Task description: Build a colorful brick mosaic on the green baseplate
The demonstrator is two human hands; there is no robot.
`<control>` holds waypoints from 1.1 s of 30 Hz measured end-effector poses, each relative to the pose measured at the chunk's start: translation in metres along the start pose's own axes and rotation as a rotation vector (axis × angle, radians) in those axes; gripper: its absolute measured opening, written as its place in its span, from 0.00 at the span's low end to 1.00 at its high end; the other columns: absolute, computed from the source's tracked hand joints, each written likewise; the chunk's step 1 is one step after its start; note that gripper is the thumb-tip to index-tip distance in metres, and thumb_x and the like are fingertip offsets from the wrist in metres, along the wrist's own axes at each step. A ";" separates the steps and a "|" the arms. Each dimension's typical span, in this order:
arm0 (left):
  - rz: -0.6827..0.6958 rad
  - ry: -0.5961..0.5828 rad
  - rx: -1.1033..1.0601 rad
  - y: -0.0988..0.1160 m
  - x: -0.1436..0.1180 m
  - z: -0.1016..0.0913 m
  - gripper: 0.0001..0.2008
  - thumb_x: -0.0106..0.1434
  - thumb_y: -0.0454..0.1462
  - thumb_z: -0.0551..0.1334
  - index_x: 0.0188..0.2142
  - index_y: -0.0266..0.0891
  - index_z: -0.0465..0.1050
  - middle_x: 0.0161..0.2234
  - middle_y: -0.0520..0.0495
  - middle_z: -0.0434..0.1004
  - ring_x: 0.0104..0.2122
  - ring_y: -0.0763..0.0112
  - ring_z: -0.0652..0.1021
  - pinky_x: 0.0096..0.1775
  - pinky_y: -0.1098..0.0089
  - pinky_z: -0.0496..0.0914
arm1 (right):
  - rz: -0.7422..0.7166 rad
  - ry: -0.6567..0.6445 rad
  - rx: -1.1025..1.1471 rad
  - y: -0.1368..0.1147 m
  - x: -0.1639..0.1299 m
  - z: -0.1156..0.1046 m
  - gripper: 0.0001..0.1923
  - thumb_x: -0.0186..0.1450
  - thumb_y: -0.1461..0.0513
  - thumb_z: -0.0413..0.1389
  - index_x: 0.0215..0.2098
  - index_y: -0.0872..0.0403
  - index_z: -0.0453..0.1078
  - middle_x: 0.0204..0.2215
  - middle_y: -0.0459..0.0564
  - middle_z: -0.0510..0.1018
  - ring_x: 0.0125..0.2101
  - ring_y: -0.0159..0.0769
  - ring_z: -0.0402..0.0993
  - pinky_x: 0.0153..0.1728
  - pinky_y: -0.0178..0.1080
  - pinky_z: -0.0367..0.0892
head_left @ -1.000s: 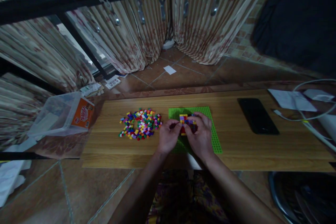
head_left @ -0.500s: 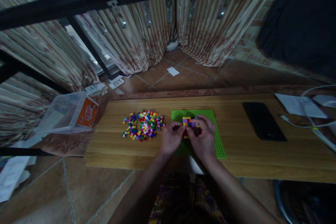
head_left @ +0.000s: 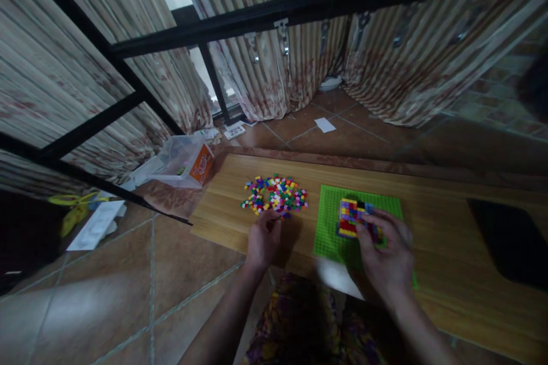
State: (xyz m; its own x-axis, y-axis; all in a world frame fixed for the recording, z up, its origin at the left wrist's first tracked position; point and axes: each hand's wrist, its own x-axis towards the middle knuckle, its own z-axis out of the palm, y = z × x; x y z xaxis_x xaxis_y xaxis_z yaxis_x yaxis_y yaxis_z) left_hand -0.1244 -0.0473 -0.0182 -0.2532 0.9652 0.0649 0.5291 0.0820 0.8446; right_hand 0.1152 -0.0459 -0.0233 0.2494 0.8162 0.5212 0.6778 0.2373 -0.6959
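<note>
Left hand [head_left: 263,239] curled at the near edge of the loose brick pile [head_left: 276,195], fingertips touching it. Right hand [head_left: 387,256] grips the multicoloured brick block [head_left: 350,218] on the green baseplate [head_left: 331,228].

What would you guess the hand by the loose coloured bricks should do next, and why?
Probably pinch one brick from the pile. The left hand sits at its near edge with nothing visibly in its fingers, while the right hand rests on the stacked bricks on the green baseplate.

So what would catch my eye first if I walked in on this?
Probably the heap of tiny coloured bricks on the wooden board, with the left hand at its near edge. Just right of it lies a bright green baseplate carrying a small multicoloured block build, which the right hand touches.
</note>
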 end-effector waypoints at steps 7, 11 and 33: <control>0.080 -0.026 0.447 -0.027 0.024 -0.034 0.11 0.64 0.33 0.55 0.39 0.43 0.76 0.42 0.45 0.75 0.39 0.67 0.77 0.42 0.70 0.69 | 0.022 -0.024 0.049 -0.006 -0.012 -0.001 0.10 0.64 0.56 0.55 0.39 0.51 0.74 0.47 0.53 0.74 0.48 0.45 0.71 0.51 0.53 0.66; 0.110 -0.077 0.560 -0.029 0.030 -0.032 0.09 0.66 0.36 0.55 0.39 0.43 0.75 0.43 0.45 0.74 0.40 0.67 0.77 0.42 0.70 0.69 | 0.024 -0.016 0.048 -0.007 -0.012 -0.002 0.10 0.65 0.56 0.55 0.39 0.50 0.74 0.46 0.53 0.74 0.47 0.45 0.72 0.49 0.52 0.67; 0.237 -0.420 -0.112 0.040 -0.046 0.037 0.05 0.62 0.32 0.59 0.37 0.41 0.71 0.34 0.49 0.77 0.35 0.71 0.77 0.38 0.74 0.69 | 0.189 -0.589 0.346 -0.037 -0.029 -0.016 0.11 0.68 0.56 0.52 0.43 0.48 0.74 0.37 0.47 0.80 0.37 0.36 0.77 0.37 0.37 0.71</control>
State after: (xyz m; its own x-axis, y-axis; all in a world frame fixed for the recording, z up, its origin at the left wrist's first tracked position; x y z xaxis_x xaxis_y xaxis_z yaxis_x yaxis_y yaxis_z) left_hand -0.0622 -0.0789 -0.0073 0.2239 0.9727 0.0615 0.4362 -0.1564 0.8862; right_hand 0.0942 -0.0874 -0.0049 -0.1410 0.9859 0.0898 0.3772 0.1374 -0.9159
